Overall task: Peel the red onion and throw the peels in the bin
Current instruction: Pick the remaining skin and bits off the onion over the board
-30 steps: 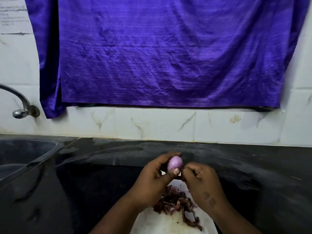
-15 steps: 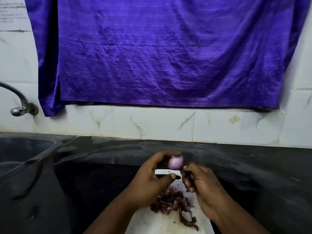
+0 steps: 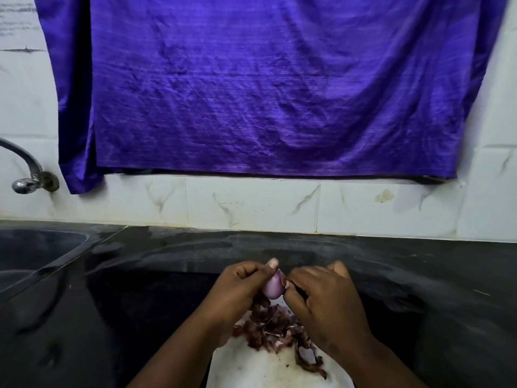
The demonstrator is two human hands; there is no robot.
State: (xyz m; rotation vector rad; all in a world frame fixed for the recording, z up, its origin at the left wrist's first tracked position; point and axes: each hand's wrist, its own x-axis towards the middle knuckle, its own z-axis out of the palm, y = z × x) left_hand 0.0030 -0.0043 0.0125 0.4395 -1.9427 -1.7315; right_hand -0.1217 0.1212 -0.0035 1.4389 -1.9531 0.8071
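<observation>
A small pale purple onion (image 3: 272, 287) is pinched between the thumb and fingers of my left hand (image 3: 237, 292), just above a white cutting board (image 3: 251, 368). My right hand (image 3: 321, 301) sits right beside the onion, its fingertips pinched against the onion's right side; a dark sliver shows between its fingers, too small to name. A heap of dark red peels (image 3: 274, 329) lies on the board under both hands. No bin is in view.
The board rests on a black stone counter (image 3: 419, 289). A sink (image 3: 33, 253) lies at the far left with a metal tap (image 3: 28, 180) above it. A purple cloth (image 3: 265, 88) hangs over the white tiled wall.
My left hand has turned, so the onion now points down between the hands instead of standing on top. My right hand has closed in against it. Both hands sit slightly lower.
</observation>
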